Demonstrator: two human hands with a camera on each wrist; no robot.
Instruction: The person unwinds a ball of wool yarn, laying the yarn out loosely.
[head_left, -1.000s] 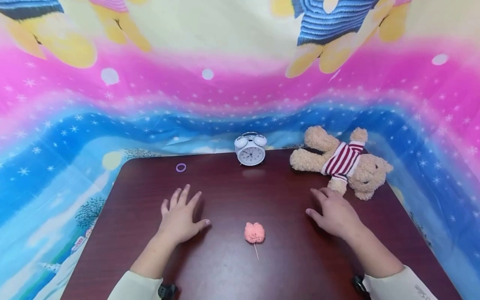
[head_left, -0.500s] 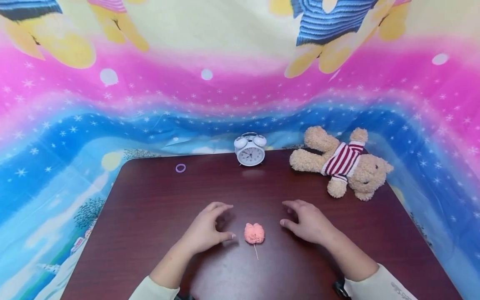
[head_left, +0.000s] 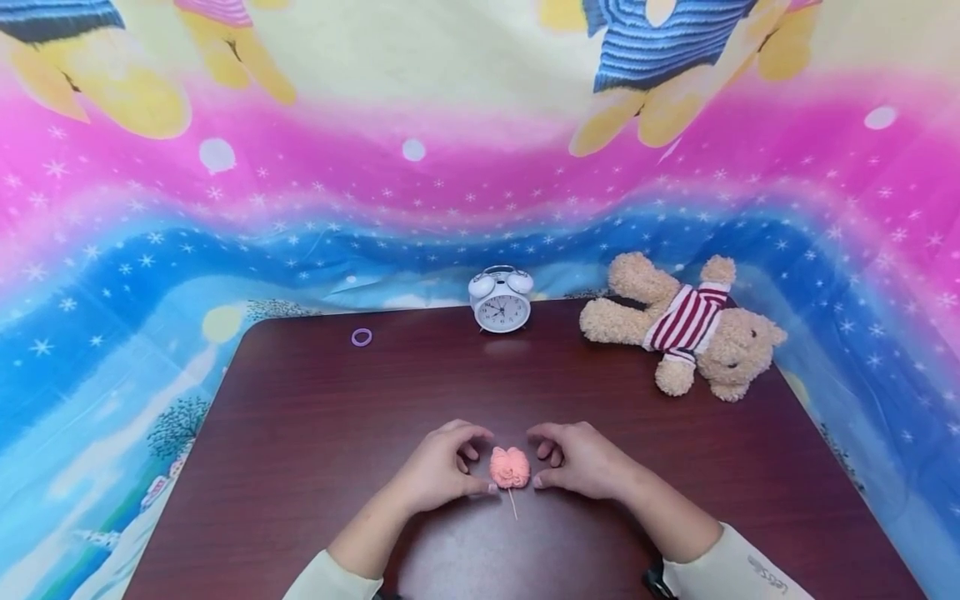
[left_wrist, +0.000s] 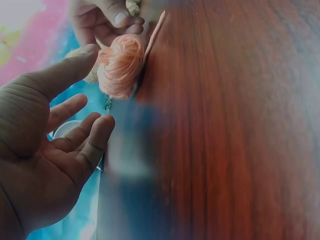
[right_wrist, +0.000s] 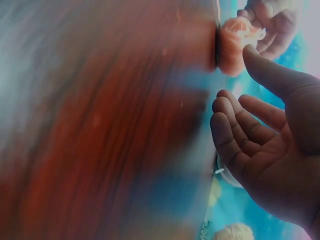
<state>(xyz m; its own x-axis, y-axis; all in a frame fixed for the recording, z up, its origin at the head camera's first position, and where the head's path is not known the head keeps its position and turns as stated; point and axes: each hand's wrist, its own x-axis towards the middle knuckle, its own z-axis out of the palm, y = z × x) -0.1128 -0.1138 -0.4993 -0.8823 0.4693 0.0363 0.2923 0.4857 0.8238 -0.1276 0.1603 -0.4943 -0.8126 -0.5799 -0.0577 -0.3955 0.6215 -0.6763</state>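
Observation:
A small ball of coral-pink yarn (head_left: pixel 510 467) lies on the dark wooden table (head_left: pixel 315 392), its loose end trailing toward the front. My left hand (head_left: pixel 442 468) is just left of it, thumb and fingers parted and bent toward the yarn. On the opposite side my right hand (head_left: pixel 581 461) mirrors this, a small gap between its fingertips and the yarn. In the left wrist view the yarn ball (left_wrist: pixel 122 65) shows wound strands beyond the thumb tip. The right wrist view has the yarn ball (right_wrist: pixel 234 47) past the right thumb. Neither hand holds anything.
A white twin-bell alarm clock (head_left: pixel 501 302) stands at the table's back edge. To its right a teddy bear (head_left: pixel 686 325) in a striped sweater lies on its side. A purple ring (head_left: pixel 362 337) lies at the back left. Printed cloth (head_left: pixel 375 200) hangs around the table.
Both hands have moved inward from the sides of the table to either side of the yarn ball, their fingers drawing from spread to bent. The yarn ball stays in nearly the same place.

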